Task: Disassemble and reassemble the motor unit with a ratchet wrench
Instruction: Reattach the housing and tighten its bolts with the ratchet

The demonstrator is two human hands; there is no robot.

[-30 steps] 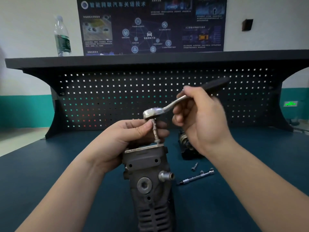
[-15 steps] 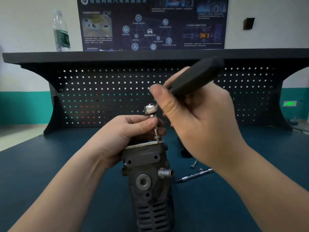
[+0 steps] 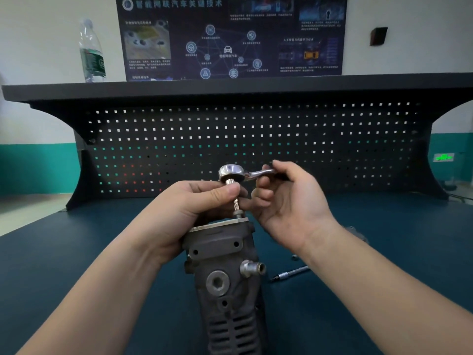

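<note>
Dark teal workbench top: broad and flat, bearing everything below.

Black perforated steel back panel: upright at the far edge of the bench, capped by a black shelf.

Dark blue wall poster: diagrams and printed text, above the shelf.

Clear plastic water bottle with green label: upright on the shelf, left of the poster.

Grey cast-metal motor unit: standing on end at the middle of the bench, near the person. Slotted vents low on the housing, a round recessed plug on the near face, a short silver nozzle on its right side, a bright flat plate across the top.

Person's left hand: wrapped round the upper end of the motor unit from the left, thumb and fingertips pinching the wrench's extension shaft just under the head.

Person's right hand: palm towards the viewer, fingers curled round the wrench handle, which is mostly hidden behind them.

Chrome ratchet wrench: round head level above the motor unit, handle running right into the right hand; its thin shaft drops straight down onto a fastener at the top plate.

Slim silver extension bar: lying on the bench right of the motor unit, partly hidden under the right forearm.

Small silver bolt: on the bench just beyond the bar, mostly hidden.
</note>
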